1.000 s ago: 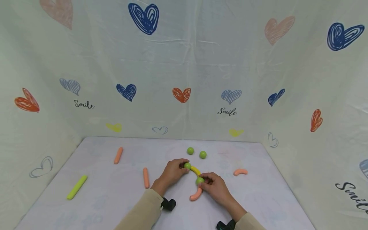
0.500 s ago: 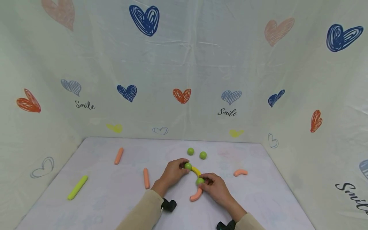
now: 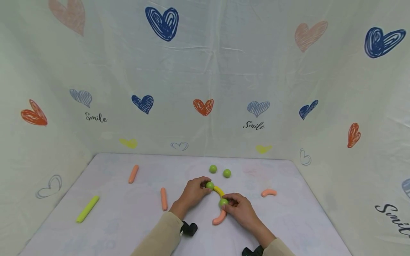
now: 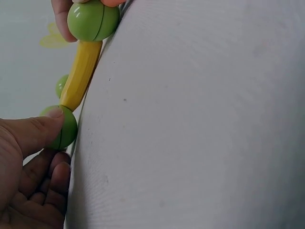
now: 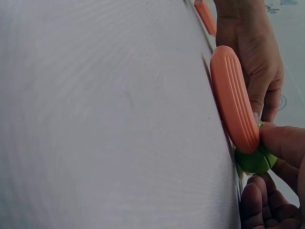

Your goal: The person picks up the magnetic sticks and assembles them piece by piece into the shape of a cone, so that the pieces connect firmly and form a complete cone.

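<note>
Your left hand (image 3: 193, 192) pinches one green ball (image 3: 209, 185), right hand (image 3: 241, 209) pinches the other (image 3: 223, 202), yellow curved stick (image 3: 219, 190) between them; white tabletop (image 3: 128, 220), heart-print cloth walls (image 3: 224, 89) behind the stick

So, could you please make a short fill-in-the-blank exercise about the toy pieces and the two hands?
1. The left hand holds a ball of ____ colour.
2. The yellow piece joins ____ balls.
3. Below the right hand's ball sits a curved ____ piece.

Missing words: green; two; orange
</note>
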Demonstrator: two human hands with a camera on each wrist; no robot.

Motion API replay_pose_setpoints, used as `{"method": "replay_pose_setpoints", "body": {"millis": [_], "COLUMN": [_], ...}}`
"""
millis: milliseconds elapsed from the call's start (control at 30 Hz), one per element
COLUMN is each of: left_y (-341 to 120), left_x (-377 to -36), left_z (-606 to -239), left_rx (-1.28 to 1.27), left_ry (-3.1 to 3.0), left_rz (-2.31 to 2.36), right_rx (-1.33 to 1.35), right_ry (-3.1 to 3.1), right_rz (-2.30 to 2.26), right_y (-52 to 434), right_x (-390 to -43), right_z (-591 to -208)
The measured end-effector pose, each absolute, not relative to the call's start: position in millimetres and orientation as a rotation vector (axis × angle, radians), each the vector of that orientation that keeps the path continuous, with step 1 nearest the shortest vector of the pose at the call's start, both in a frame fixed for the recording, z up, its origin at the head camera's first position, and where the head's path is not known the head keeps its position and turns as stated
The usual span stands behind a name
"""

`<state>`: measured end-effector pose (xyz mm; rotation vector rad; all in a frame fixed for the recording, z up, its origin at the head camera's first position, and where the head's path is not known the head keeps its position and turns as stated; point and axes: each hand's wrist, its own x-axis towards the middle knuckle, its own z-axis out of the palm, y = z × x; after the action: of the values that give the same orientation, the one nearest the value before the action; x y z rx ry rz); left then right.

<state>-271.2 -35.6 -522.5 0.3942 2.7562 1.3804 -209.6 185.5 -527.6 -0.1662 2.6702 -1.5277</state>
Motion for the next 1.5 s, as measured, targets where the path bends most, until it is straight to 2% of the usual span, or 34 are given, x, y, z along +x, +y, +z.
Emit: {"method": "replay_pose_setpoints", "body": {"millis": [267, 500, 900, 1500], "left_y": [-35.0, -34.9, -32.6, -71.0], "left_x": [-263.3, -238.5, -179.7, -167.9], "left_z": [-522.6, -518.3, -516.3, -513.1], "left_rx": [0.349, 0.278, 0.503, 0.575], "left_ry": [2.788, 2.822, 2.706, 2.805], "left_rz": [1.385, 1.377, 1.254, 1.127], "right_rx": [-0.198, -0.213, -0.175, -0.413], "right_ry": [2.668, 2.683, 2.700, 2.671], "right_rz": [-1.528, -1.515, -1.461, -1.350], "right_y": [185.0, 184.5, 180.3, 166.4], "right_x": [-206.6, -202.5, -193.8, -176.3], "right_z": [-528.2, -525.0, -517.6, -517.5]}}
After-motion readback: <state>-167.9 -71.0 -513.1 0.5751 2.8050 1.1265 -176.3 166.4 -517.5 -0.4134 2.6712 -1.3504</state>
